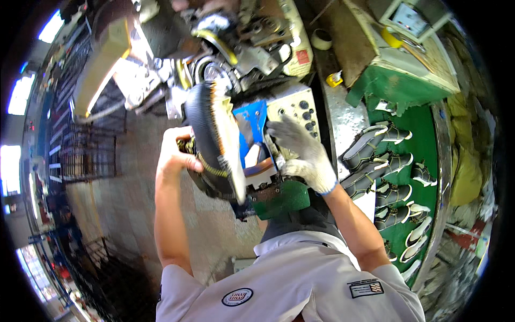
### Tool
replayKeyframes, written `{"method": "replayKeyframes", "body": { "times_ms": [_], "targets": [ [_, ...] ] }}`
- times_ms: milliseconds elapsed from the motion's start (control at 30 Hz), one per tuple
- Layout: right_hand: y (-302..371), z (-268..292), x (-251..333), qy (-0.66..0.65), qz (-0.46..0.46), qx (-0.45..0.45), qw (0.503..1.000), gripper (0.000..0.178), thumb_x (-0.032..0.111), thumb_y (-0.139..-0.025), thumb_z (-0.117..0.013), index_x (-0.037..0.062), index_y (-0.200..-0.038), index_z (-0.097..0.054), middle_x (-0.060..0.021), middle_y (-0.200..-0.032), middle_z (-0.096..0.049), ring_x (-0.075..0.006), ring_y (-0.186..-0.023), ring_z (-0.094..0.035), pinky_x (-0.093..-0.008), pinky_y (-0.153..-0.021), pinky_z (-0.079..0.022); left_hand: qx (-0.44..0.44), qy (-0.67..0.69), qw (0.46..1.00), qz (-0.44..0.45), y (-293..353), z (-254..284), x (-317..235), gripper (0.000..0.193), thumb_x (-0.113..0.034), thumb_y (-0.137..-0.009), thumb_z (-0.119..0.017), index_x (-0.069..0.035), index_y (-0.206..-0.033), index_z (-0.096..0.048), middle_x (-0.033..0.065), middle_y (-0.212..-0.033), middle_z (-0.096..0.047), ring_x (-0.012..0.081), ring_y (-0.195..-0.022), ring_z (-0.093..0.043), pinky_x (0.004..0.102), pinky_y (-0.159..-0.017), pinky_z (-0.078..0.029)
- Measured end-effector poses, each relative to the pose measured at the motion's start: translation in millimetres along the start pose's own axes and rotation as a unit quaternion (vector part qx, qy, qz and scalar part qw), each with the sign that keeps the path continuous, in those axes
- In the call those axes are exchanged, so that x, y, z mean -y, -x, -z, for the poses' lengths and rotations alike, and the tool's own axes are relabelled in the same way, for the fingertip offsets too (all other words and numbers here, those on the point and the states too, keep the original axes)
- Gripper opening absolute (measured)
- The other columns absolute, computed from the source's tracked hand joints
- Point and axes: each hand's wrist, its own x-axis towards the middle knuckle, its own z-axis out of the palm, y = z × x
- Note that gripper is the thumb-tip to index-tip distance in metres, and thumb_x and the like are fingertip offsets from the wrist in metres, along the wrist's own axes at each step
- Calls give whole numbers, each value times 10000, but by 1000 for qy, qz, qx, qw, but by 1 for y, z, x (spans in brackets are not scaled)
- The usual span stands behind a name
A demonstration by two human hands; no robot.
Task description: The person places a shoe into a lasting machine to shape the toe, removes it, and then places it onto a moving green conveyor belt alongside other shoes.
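Observation:
A black shoe upper (203, 126) with yellow lacing and a pale underside stands on edge, toe upward, in front of the machine. Bare and closed round its left side, my left hand (177, 153) grips it near the laces. My right hand (304, 153), in a grey-white knit glove, is beside the machine's blue plate (251, 123), fingers stretched and somewhat blurred. It appears to hold nothing; whether it touches the metal parts below is unclear. Behind it lies a cream control panel (292, 104) with dark knobs. A green guard (284, 199) sits below my right hand.
Machine heads and metal arms (230, 59) crowd the far side. To the right, several dark shoe uppers (394, 193) lie on a green-surfaced rack (424, 129). A wooden box (413, 70) holding tape and tools stands far right. Tiled floor (129, 177) stretches left.

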Motion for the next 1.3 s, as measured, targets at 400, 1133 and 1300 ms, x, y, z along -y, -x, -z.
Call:
{"method": "replayKeyframes", "body": {
  "times_ms": [400, 1133, 1300],
  "targets": [
    [99, 44, 59, -200, -63, -246, 946, 747, 169, -735, -873, -22, -1376, -539, -80, -1171, -671, -170, -1030, -648, -333, -929, -534, -91, 3, 978, 187, -21, -225, 64, 398, -143, -928, -705, 60, -1263, -635, 118, -1127, -713, 176, -969, -682, 302, -854, -539],
    [359, 158, 57, -230, -42, -360, 903, 845, 223, -658, -875, 4, -1402, -540, -81, -1233, -661, -175, -1099, -637, -346, -990, -508, 333, -162, 929, -21, -77, -534, 36, 526, -64, -754, -803, 27, -1250, -654, 120, -1202, -689, 173, -1071, -646, 296, -958, -495],
    [379, 170, 66, -184, -19, -413, 892, 794, 234, -698, -861, 1, -1387, -542, -73, -1221, -651, -165, -1097, -620, -321, -993, -493, 309, -39, 949, 45, -76, -571, 46, 565, -37, -832, -737, 40, -1373, -590, 104, -1245, -690, 140, -1076, -636, 275, -950, -489]
  ]
}}
